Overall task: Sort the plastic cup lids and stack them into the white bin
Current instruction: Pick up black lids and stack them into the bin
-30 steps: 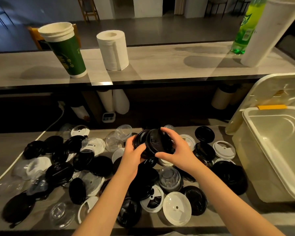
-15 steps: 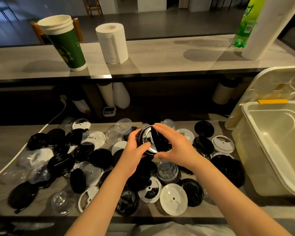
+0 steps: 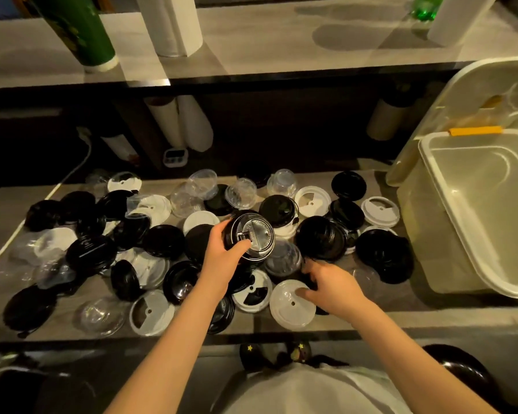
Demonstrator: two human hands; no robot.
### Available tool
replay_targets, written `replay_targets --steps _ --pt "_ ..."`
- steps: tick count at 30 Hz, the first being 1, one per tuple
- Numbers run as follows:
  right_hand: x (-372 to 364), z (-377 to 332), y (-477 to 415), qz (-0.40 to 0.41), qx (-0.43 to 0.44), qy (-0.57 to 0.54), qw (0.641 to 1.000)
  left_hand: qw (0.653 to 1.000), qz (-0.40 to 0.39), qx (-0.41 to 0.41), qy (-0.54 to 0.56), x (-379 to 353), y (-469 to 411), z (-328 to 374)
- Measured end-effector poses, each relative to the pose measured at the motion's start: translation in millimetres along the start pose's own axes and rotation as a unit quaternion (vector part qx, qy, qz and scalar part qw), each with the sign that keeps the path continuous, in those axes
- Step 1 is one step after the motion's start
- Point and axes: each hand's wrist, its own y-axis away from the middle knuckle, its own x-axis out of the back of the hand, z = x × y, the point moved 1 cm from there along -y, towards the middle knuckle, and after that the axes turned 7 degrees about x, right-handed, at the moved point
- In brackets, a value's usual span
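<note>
Head view: left hand [image 3: 222, 261] fingers grip the black lid stack [image 3: 253, 234], right hand [image 3: 329, 285] hold among loose lids [image 3: 162, 240] unclear; best nest only matching black lids squarely, white bin [image 3: 425, 234] well right of fingers.

Hands: two, left hand [image 3: 222, 258] and right hand [image 3: 329, 285]. White bin [image 3: 431, 234] — one, plus one loose bin cover [image 3: 476, 94]. Black lids [image 3: 320, 237] roughly twenty, white lids [image 3: 292, 303] about ten, clear lids [image 3: 243, 192] about eight — piled, so not exact. Green cup [image 3: 84, 34]: one.
</note>
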Motion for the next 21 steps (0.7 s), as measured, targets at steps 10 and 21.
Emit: replay_targets --steps 10,21 --pt "-28 -3 -8 -0.002 -0.087 -0.04 0.995 1.0 -0.007 0.018 -0.001 1 9 -5" --pt "13 -3 -3 0.139 -0.113 -0.327 0.928 0.999 -0.042 0.005 0.027 -1 -5 11"
